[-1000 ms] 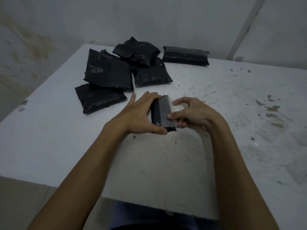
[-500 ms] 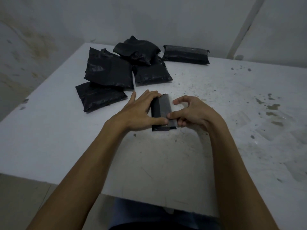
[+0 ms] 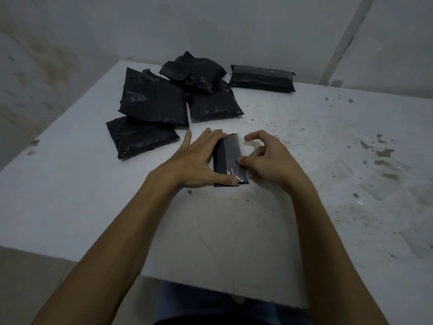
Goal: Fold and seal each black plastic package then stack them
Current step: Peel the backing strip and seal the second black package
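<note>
A small black plastic package (image 3: 228, 158) lies on the white table (image 3: 234, 231), its grey flap facing up. My left hand (image 3: 194, 160) grips its left side, fingers over the far end and thumb pressing the near corner. My right hand (image 3: 269, 158) pinches the flap's right edge between thumb and curled fingers, with the index finger raised. Behind them lies a loose heap of several black packages (image 3: 154, 102). A folded, sealed black package (image 3: 262, 78) rests apart at the back.
The table's right half is stained and carries specks of dirt (image 3: 384, 153). A grey wall (image 3: 210, 26) stands close behind the table, with a white pipe (image 3: 342, 38) at the back right. The near table edge runs just above my lap.
My left thumb slid back toward the package's near corner. My right hand's pinch on the flap edge shifted slightly; a shiny strip now shows at the near end. The package stayed in place.
</note>
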